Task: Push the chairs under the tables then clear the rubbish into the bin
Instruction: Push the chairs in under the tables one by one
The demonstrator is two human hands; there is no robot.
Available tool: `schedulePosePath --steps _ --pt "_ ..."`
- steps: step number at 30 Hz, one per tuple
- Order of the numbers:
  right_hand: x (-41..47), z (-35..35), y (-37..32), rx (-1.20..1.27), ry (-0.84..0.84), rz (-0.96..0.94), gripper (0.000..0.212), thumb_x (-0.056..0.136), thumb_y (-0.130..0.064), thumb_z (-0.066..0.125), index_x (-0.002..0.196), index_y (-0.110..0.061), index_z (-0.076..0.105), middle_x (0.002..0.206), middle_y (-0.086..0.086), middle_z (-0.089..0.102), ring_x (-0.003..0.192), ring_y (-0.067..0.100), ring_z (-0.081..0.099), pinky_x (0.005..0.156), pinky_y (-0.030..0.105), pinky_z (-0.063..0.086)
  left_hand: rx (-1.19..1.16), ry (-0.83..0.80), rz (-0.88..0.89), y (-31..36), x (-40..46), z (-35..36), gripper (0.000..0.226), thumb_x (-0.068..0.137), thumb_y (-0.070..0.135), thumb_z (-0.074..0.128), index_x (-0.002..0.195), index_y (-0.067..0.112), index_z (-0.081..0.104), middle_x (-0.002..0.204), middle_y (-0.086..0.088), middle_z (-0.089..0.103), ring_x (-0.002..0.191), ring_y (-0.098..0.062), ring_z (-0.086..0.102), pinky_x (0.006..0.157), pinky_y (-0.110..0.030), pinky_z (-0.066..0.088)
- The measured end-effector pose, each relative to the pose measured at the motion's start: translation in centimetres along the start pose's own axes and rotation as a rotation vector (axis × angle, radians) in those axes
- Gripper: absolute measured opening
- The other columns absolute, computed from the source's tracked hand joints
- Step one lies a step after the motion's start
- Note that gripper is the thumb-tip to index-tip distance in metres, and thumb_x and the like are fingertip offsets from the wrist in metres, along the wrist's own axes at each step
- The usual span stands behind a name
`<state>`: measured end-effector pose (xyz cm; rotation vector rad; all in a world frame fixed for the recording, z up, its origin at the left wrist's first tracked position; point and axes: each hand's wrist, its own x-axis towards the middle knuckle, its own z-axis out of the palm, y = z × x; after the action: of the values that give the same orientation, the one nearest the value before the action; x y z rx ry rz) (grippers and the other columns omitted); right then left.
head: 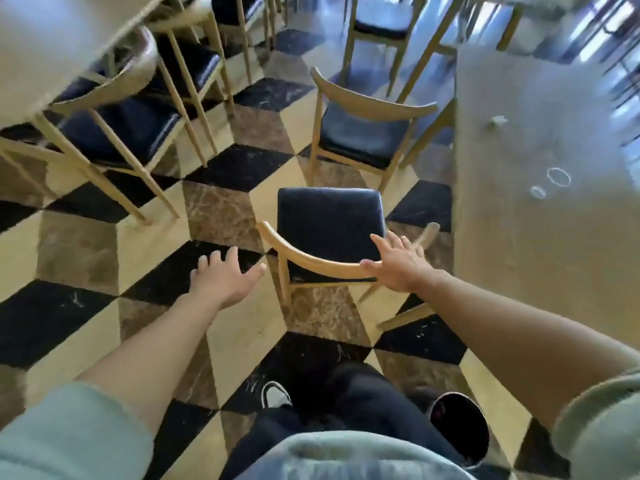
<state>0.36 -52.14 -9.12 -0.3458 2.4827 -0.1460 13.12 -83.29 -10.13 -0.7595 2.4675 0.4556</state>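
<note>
A wooden chair with a dark blue seat (330, 220) stands in the aisle in front of me, its curved backrest toward me. My right hand (398, 263) rests on the right part of that backrest, fingers spread over the rail. My left hand (225, 275) hovers open just left of the backrest's left end, holding nothing. The long table (540, 237) lies to the right of the chair. On it sit a small crumpled scrap (497, 120) and two white rings (550, 183). A second chair (363, 133) stands farther along the same table, angled out.
Another table (62, 43) at the upper left has several chairs (124, 129) tucked partly under it. More chairs (381, 22) and a table stand at the back. The floor is a black, cream and brown cube pattern. A dark round object (457, 427) sits by my right leg.
</note>
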Motion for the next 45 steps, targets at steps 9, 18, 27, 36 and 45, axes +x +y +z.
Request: schedulePosePath --steps 9,18,27,36,45 --pt "9.8 1.8 5.4 0.017 -0.062 0.209 0.061 0.098 -0.051 0.049 0.151 -0.022 0.044 0.164 0.016 0.033 0.153 0.038 0.023 0.124 0.058 0.022 -0.611 -0.591 -0.381 9.2 14.0 0.1 0.087 0.096 0.059 0.06 0.163 0.015 0.024 0.164 -0.022 0.032 0.149 -0.045 0.035 0.118 -0.058 0.033" --pt "17.2 2.6 6.8 -0.114 -0.351 0.184 0.059 0.102 -0.056 0.024 0.13 -0.029 0.069 0.144 0.0 0.062 0.151 0.028 0.032 0.126 0.055 -0.008 -0.892 -0.432 -0.763 11.0 25.0 1.5 0.037 0.093 0.018 0.065 0.127 0.013 0.052 0.118 -0.023 0.06 0.102 -0.047 0.066 0.086 -0.068 0.057" --pt "18.1 2.2 2.7 0.026 -0.339 0.318 0.059 0.104 -0.045 0.021 0.115 -0.024 0.075 0.129 0.005 0.069 0.135 0.033 0.048 0.124 0.06 0.0 -0.802 -0.441 -0.62 18.5 34.2 -5.2 0.05 0.092 0.042 0.064 0.131 0.017 0.047 0.11 -0.019 0.06 0.098 -0.04 0.066 0.077 -0.054 0.058" --pt "18.6 3.9 2.0 0.377 -0.349 0.82 0.044 0.1 -0.039 0.021 0.114 -0.031 0.062 0.131 0.004 0.067 0.125 0.038 0.053 0.114 0.068 0.02 -0.441 -0.986 -0.25 33.4 41.5 -7.1 0.097 0.084 0.068 0.065 0.161 0.032 0.016 0.165 -0.026 0.025 0.144 -0.06 0.032 0.101 -0.083 0.037" --pt "21.4 3.4 4.1 0.611 -0.17 1.158 0.08 0.091 -0.049 -0.004 0.11 -0.029 0.07 0.129 0.012 0.068 0.125 0.04 0.048 0.116 0.058 0.016 -0.406 -1.044 0.002 48.4 40.5 -5.2 0.087 0.089 0.048 0.063 0.162 0.024 0.021 0.164 -0.018 0.032 0.146 -0.05 0.035 0.114 -0.076 0.029"
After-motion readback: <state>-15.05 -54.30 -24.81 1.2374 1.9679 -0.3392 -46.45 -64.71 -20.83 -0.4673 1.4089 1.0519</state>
